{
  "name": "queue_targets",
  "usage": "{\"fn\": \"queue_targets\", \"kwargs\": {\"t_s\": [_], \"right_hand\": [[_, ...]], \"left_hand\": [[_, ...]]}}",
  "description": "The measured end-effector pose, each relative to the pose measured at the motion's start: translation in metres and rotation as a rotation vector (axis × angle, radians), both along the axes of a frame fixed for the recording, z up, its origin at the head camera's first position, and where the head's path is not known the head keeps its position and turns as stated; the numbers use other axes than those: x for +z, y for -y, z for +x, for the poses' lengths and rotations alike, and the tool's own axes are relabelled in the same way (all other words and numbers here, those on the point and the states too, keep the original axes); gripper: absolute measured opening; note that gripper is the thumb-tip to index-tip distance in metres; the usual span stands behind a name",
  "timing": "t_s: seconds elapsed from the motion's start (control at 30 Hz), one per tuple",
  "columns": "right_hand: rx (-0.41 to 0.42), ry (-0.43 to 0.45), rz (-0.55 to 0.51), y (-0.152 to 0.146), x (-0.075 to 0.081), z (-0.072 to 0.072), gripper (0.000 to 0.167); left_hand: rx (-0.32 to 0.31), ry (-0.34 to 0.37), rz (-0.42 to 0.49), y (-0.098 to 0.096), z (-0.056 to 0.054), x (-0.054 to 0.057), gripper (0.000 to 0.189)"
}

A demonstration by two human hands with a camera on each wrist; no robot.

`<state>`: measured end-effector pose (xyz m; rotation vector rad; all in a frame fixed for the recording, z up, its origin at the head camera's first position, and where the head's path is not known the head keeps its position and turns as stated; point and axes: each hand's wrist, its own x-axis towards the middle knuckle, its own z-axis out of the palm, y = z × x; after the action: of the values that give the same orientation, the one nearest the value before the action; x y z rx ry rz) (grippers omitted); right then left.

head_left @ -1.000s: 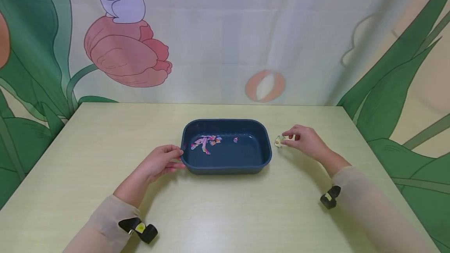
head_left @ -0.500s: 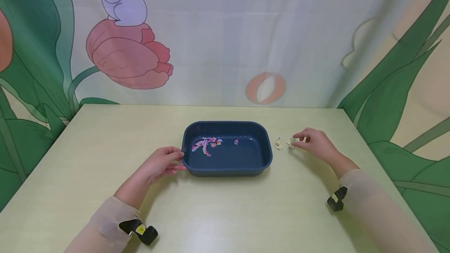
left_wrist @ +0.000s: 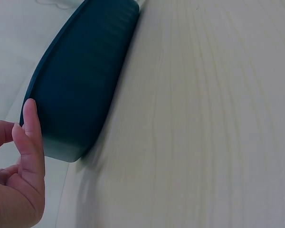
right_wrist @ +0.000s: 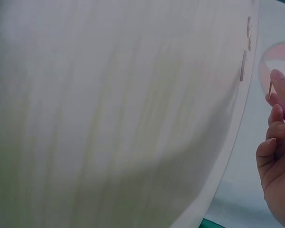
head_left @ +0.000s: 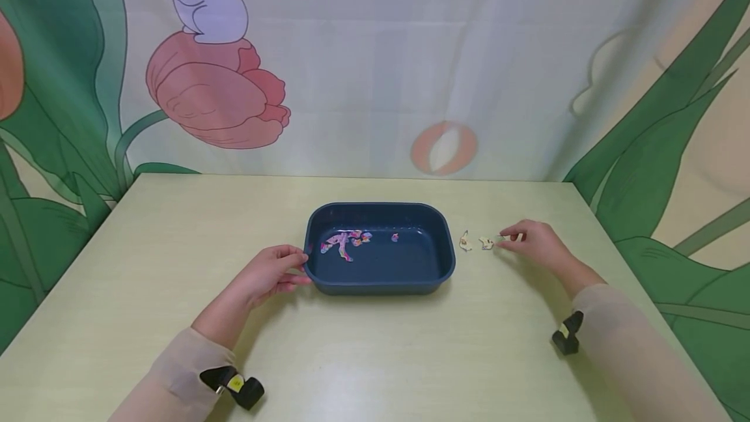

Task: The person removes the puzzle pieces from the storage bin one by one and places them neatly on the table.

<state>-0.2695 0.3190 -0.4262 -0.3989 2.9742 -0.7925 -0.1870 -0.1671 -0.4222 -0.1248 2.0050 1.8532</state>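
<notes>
The right hand pinched a small thin piece between its thumb and finger. The piece was right at the fingertips, up off the table. It looked like a thin stick edge-on in the right wrist view, so its shape was hard to tell. Next to those fingertips, on the tray side, a pale piece lay on the table. Another pale piece lay nearer the blue tray. The left hand held the tray's left end by the rim. Inside the tray were some pink pieces in a bunch and one tiny pink piece off by itself.

One second before, the right hand was close beside the tray. Now it was farther right, and two pale pieces lay free of its fingers. The left hand had stayed put.
</notes>
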Motion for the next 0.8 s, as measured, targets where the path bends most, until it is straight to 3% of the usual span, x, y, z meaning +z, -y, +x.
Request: {"fn": "queue_targets", "kwargs": {"t_s": [0.8], "right_hand": [[-0.061,0.115,0.06,-0.0075,-0.0092,-0.0069,0.034]], "left_hand": [[0.007,0.008,-0.016,-0.0005,-0.0002,-0.0009,0.033]]}}
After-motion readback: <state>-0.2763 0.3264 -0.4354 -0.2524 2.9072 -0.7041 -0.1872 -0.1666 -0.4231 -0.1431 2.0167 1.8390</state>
